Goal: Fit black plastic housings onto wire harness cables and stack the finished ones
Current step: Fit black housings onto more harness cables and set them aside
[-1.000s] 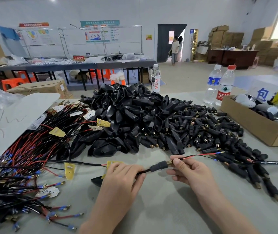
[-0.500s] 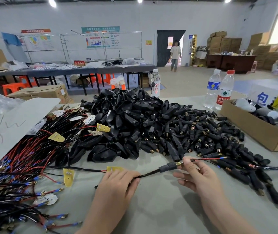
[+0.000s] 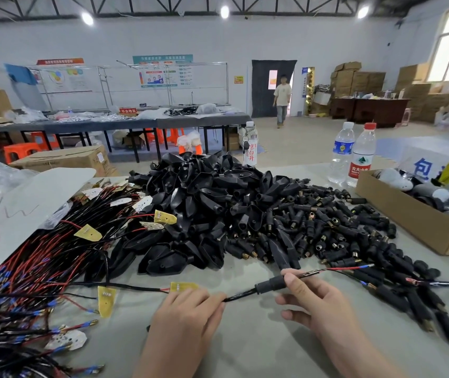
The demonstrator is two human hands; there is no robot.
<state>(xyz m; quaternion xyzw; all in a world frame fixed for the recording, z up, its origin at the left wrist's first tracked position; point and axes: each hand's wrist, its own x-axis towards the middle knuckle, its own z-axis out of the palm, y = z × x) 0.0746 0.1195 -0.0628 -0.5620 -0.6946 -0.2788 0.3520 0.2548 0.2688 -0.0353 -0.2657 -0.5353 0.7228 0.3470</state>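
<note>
Grey worktable (image 3: pixel 258 336) in a big workshop, cartons stacked along the far wall, one person (image 3: pixel 282 100) standing by the dark doorway at the back. Both hands low centre, just above the tabletop. Left hand (image 3: pixel 187 320) is palm-down, fingertips curled and pinching the black cable (image 3: pixel 241 295) at its left visible end. Right hand (image 3: pixel 316 304) pinches the barrel housing (image 3: pixel 271 284) at its right end between thumb and forefinger; the other fingers are loose and spread below it. The housing sits on the cable between the two hands, touching the right fingertips and apart from the left. Right of the grip, the cable's red lead (image 3: pixel 348 268) and a dark lead run out over the loose parts. A yellow tag board (image 3: pixel 183 287) lies on the table just beyond the left knuckles; can't tell if it belongs to the held cable. Behind the hands: heap of large black shells (image 3: pixel 198 200) centre, spread of small barrel housings (image 3: pixel 327 230) to its right, reaching down past the right hand. Harness bundle (image 3: pixel 35 263), red and black wires with blue terminals, fills the left side, partly under a white sheet (image 3: pixel 26 203). Two water bottles (image 3: pixel 342 152) far right, beside an open cardboard box (image 3: pixel 409 222).
</note>
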